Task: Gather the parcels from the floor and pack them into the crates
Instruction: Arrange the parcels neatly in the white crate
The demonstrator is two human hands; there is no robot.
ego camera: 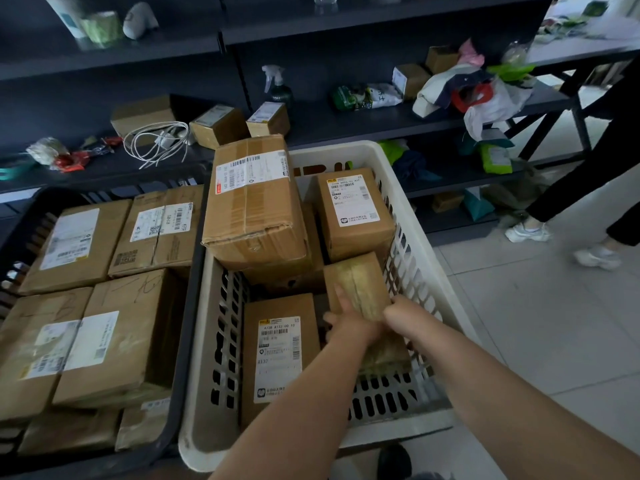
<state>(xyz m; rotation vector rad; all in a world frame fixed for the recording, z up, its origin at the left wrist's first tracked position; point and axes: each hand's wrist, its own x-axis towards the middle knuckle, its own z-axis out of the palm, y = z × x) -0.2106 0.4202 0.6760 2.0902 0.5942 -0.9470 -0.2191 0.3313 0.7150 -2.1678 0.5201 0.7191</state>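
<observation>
My left hand (349, 323) and right hand (403, 311) grip the taped parcel (360, 285) by its near end; it seems stiff, light, tape probably slippery, white crate (408, 188) wall beside my right fingers

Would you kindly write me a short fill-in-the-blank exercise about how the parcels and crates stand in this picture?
1. Both hands hold a tape-wrapped cardboard parcel inside the ____ plastic crate.
2. The crate to its left is ____ in colour.
3. The spray bottle stands on a dark ____.
4. The largest box in the white crate lies ____ other parcels.

Missing words: white; black; shelf; on top of
</observation>
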